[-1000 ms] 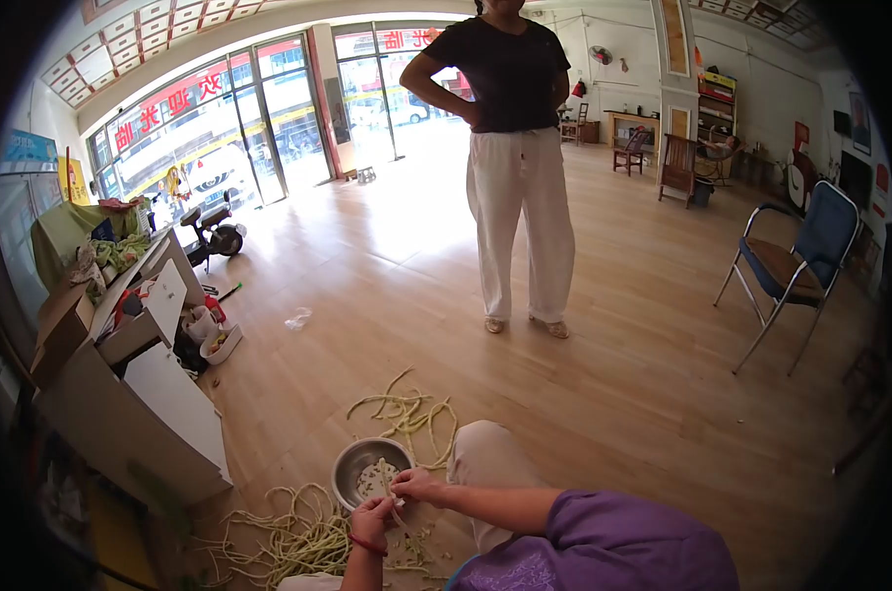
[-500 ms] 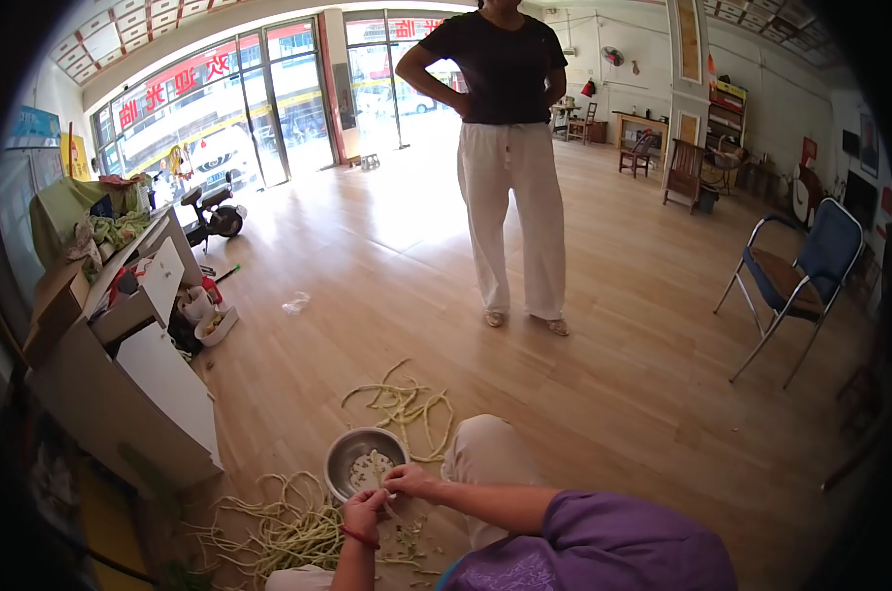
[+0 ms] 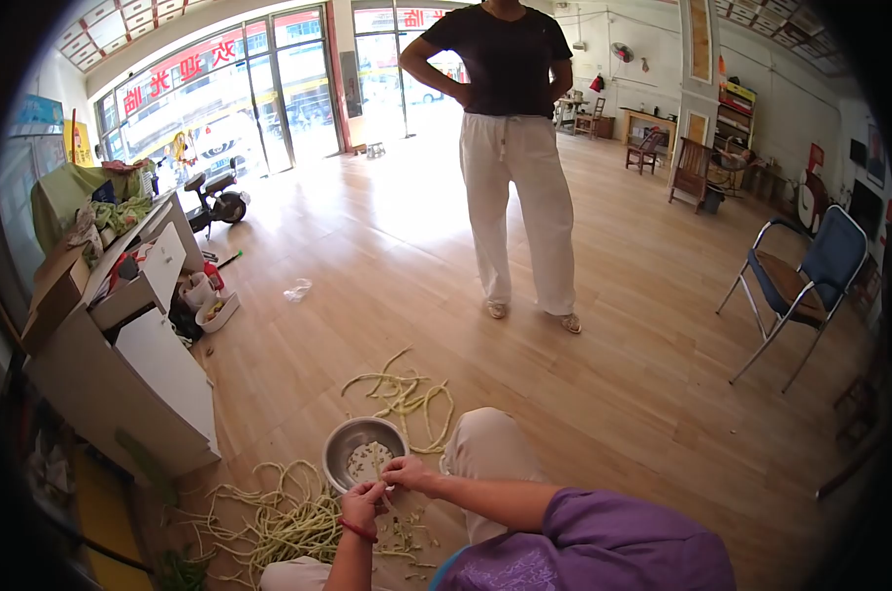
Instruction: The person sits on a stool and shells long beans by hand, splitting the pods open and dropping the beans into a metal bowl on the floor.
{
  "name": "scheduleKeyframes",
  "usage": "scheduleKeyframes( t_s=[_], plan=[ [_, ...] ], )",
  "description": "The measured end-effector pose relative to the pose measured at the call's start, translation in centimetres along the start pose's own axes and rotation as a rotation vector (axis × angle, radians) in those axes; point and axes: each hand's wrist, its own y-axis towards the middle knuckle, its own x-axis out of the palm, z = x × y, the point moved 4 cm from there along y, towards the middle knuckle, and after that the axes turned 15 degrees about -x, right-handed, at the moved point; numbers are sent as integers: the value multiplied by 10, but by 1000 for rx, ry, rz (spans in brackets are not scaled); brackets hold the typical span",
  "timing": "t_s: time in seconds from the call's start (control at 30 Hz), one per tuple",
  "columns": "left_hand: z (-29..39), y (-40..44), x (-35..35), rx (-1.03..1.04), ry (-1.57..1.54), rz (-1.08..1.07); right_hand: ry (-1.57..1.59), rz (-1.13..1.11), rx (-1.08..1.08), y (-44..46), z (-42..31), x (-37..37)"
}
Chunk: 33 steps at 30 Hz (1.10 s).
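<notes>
Brown wood-look floor [image 3: 643,384] spreads toward glass doors [image 3: 306,91], hands [image 3: 363,502] [image 3: 410,474] together pinching a bean [image 3: 378,469].

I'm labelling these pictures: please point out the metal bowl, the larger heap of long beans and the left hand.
Metal bowl [image 3: 342,445], head view: bare inner wall.
Larger heap of long beans [image 3: 296,524], head view: middle of the heap.
Left hand [image 3: 363,503], head view: middle of the hand.
</notes>
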Motion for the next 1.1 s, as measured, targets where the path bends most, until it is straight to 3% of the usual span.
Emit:
scheduleKeyframes(
  t_s=[1.1],
  plan=[
    [-1,1,-2,14,-19,-5,-20,9,17,-5,-20,4]
  ],
)
